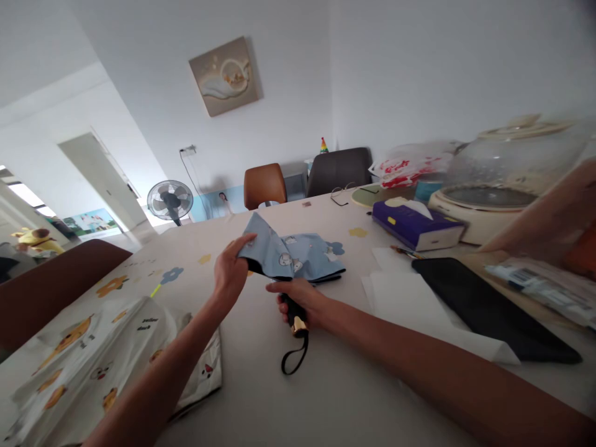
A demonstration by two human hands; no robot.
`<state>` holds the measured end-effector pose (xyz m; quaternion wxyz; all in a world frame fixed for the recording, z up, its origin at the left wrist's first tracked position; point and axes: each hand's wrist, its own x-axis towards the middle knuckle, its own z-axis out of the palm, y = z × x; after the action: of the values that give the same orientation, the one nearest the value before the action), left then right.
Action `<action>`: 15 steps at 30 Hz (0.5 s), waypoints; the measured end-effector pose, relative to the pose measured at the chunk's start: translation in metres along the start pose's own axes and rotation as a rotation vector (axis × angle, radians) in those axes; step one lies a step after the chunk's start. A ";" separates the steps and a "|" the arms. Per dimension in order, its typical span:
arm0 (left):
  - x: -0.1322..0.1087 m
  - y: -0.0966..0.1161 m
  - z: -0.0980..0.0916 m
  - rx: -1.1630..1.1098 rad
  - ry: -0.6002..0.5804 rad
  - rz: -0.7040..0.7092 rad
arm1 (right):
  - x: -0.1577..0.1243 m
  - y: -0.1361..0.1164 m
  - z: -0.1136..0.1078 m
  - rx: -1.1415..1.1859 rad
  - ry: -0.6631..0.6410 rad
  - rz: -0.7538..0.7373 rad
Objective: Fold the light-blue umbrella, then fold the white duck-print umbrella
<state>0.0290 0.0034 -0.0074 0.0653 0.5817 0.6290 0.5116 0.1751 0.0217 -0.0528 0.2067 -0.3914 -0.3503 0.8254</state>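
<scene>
A folding umbrella with pale blue cartoon-print fabric [298, 256] lies over the table's middle. My right hand [298, 301] is closed round its black handle [297, 320], from which a black wrist loop [294, 361] hangs. My left hand [229, 270] pinches the left edge of the blue fabric, fingers closed on a fold. Both forearms reach in from the bottom of the view.
A white printed cloth [102, 354] lies at the left front. A purple tissue box [412, 225], white paper [405, 298], a black flat sleeve [484, 307] and a glass-lidded cooker [503, 180] fill the right. Chairs [264, 185] and a fan [170, 200] stand beyond the table.
</scene>
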 end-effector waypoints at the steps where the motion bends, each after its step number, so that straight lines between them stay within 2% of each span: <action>1: -0.005 -0.009 -0.004 -0.129 0.010 -0.097 | 0.001 0.000 -0.001 -0.004 0.001 0.007; 5: -0.018 -0.037 -0.012 -0.433 0.025 -0.366 | 0.005 0.001 -0.006 -0.006 -0.008 0.006; 8: -0.021 -0.050 -0.015 -0.444 0.022 -0.417 | 0.007 0.002 -0.008 0.018 -0.037 -0.019; 10: -0.020 -0.056 -0.018 -0.239 0.041 -0.302 | 0.006 0.001 -0.008 0.035 -0.039 -0.027; 13: -0.020 -0.060 -0.025 0.293 0.074 -0.002 | 0.002 -0.002 -0.005 0.056 -0.005 -0.031; 15: -0.020 -0.060 -0.031 0.555 0.081 0.145 | -0.001 -0.004 -0.004 0.070 0.001 -0.016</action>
<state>-0.0256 -0.0183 -0.0467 -0.1585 0.5998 0.7037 0.3463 0.1787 0.0256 -0.0508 0.2270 -0.3815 -0.3244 0.8353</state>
